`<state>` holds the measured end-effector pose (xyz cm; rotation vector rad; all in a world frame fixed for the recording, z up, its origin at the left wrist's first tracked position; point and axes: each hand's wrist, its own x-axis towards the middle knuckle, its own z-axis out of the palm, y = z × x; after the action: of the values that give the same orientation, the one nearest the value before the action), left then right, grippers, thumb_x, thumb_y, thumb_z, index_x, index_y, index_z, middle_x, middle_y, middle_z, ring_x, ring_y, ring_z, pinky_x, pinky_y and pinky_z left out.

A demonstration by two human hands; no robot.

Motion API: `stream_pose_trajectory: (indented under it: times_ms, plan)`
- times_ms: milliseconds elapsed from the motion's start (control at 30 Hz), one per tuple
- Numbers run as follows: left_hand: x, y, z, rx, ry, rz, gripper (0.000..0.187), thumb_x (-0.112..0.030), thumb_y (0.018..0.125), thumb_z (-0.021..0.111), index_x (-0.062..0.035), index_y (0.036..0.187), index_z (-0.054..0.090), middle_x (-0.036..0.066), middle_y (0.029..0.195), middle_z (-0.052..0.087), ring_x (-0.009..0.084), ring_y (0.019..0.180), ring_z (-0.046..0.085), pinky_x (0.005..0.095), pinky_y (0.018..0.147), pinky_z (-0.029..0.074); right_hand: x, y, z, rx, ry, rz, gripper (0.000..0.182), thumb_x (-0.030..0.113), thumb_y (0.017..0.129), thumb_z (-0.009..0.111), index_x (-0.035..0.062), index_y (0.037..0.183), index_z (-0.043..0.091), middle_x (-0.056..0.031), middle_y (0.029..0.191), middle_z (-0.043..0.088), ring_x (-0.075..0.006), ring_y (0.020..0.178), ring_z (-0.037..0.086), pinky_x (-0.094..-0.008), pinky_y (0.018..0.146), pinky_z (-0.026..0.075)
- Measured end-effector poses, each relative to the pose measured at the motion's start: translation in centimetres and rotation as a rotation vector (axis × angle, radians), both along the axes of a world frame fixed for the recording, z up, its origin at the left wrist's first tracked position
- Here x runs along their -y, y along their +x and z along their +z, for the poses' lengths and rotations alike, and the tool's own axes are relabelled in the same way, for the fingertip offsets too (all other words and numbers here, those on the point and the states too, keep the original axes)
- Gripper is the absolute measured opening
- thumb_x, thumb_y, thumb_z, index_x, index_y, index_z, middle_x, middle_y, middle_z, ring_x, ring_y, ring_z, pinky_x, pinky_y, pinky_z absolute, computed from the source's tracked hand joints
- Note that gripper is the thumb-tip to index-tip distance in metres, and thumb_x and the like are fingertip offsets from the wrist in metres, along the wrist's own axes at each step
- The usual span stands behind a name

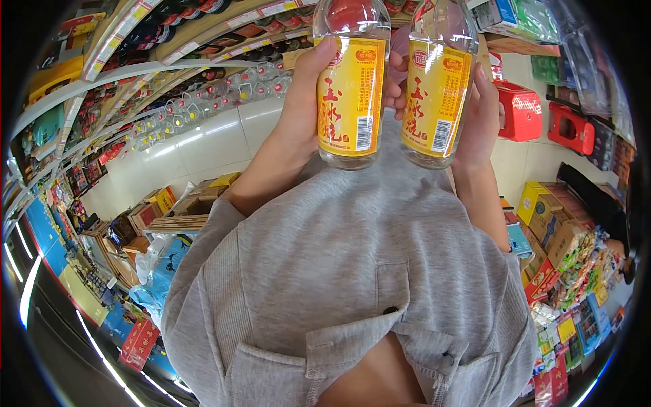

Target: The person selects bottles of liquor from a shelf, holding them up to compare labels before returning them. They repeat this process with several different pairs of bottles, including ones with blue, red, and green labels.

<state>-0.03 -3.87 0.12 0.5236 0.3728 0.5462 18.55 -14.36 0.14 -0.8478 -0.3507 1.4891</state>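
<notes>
Near the top middle of the head view I hold two clear bottles with yellow labels, side by side. My left hand (298, 102) is wrapped round the left bottle (352, 95), its thumb on the label's edge and its other fingertips showing at the far side. The right bottle (439, 98) is in my right hand (480, 119), with the fingers curled round its outer side. Both labels, with red characters and a barcode, face me. The bottles are nearly upright in view, slightly apart at their bases. Their tops are cut off by the frame's edge.
Shelves of dark bottles (176, 20) curve across the upper left. Several large clear jugs (196, 105) stand in rows on the pale tiled floor (210, 136). To the right are a red crate (519, 112), cardboard boxes (542, 217) and packaged snacks (583, 271).
</notes>
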Motion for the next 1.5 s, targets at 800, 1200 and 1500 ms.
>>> stream_pose_trajectory:
  times_ms: [800,1200,1500]
  plan:
    - [0.7,0.3,-0.6,0.013,-0.069,0.039,0.070,-0.056,0.100,0.043,0.0060,0.131,0.055,0.019,0.120,0.065,0.0264,0.093,0.070,0.0400,0.086,0.059,-0.2,-0.6,0.5,-0.012,-0.090,-0.026,0.076,0.060,0.101,0.028,-0.0039,0.136,0.049,-0.0202,0.114,0.065,-0.0284,0.092,0.068,-0.0412,0.079,0.058]
    - [0.8,-0.6,-0.7,0.074,-0.019,-0.007,0.069,-0.054,0.102,0.042,0.0057,0.134,0.052,0.019,0.124,0.063,0.0280,0.096,0.069,0.0394,0.088,0.058,0.0,-1.1,0.4,0.060,-0.128,-0.037,0.076,0.058,0.101,0.026,-0.0048,0.135,0.049,-0.0181,0.112,0.064,-0.0282,0.093,0.066,-0.0414,0.083,0.055]
    - [1.1,-0.4,0.3,-0.117,0.082,0.021,0.076,-0.061,0.099,0.038,0.0039,0.136,0.050,0.019,0.120,0.062,0.0265,0.089,0.065,0.0396,0.078,0.054,0.3,-1.0,-0.4,-0.023,-0.045,-0.027,0.065,0.051,0.102,0.031,0.0014,0.141,0.044,-0.0213,0.122,0.064,-0.0313,0.094,0.071,-0.0469,0.082,0.061]
